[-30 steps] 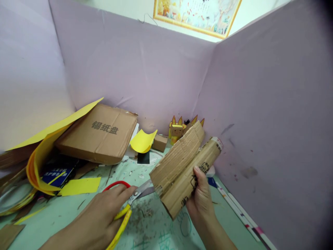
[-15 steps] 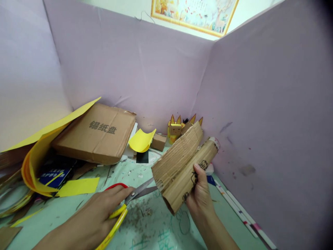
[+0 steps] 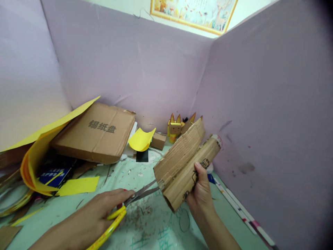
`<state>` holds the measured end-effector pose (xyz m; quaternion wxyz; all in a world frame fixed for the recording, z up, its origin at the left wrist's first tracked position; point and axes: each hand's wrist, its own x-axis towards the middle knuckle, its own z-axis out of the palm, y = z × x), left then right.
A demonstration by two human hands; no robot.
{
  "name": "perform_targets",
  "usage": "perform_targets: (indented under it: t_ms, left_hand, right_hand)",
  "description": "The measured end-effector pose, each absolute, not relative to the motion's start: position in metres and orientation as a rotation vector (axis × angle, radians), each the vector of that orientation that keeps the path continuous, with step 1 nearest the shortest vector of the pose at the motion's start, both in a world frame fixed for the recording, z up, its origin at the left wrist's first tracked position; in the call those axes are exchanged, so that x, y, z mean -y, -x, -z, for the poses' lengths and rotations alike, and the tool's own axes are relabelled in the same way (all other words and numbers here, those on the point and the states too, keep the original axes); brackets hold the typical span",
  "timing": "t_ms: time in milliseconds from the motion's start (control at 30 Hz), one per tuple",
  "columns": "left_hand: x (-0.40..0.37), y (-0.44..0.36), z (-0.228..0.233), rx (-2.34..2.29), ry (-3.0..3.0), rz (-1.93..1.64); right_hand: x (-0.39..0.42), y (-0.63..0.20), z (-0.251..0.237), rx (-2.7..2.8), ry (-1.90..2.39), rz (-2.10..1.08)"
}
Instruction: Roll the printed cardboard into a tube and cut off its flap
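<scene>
Yellow-handled scissors (image 3: 114, 222) are gripped in my left hand (image 3: 96, 215), with a bit of red at the far finger loop. Their two blades are slightly apart and point right, the tips close to the near left corner of a piece of corrugated cardboard (image 3: 182, 152). I cannot tell whether the tips touch it. My right hand (image 3: 201, 191) holds this cardboard up above the table, fingers underneath and thumb on top. Its right part is curled into a tube with black print, and its left part is a flat flap with bare ridges.
On the left lie a flat cardboard box (image 3: 96, 135), curved yellow sheets (image 3: 33, 170) and a yellow strip (image 3: 78, 185). Farther back are a curled yellow paper (image 3: 142, 139), a small brown box (image 3: 158, 141) and a yellow cardboard figure (image 3: 174, 129). White sticks (image 3: 239, 208) lie along the right wall.
The scissor blades have closed a little, and my left hand has turned slightly, hiding more of the red loop. The cardboard has shifted slightly right and up in my right hand.
</scene>
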<state>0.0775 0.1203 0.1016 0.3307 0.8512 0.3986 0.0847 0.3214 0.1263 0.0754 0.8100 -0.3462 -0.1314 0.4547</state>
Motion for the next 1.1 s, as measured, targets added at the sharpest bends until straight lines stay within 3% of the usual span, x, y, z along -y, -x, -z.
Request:
perform_targets:
  t_ms: [700, 1100]
  left_hand:
    - [-0.105, -0.105, -0.072, -1.326, -2.223, -0.276]
    - [-0.107, -0.104, -0.063, -1.240, -2.254, -0.550]
  right_hand:
    - [-0.110, -0.285, -0.041, 0.444, 0.823, -1.038]
    - [-0.114, -0.284, -0.033, 0.465, 0.850, -1.005]
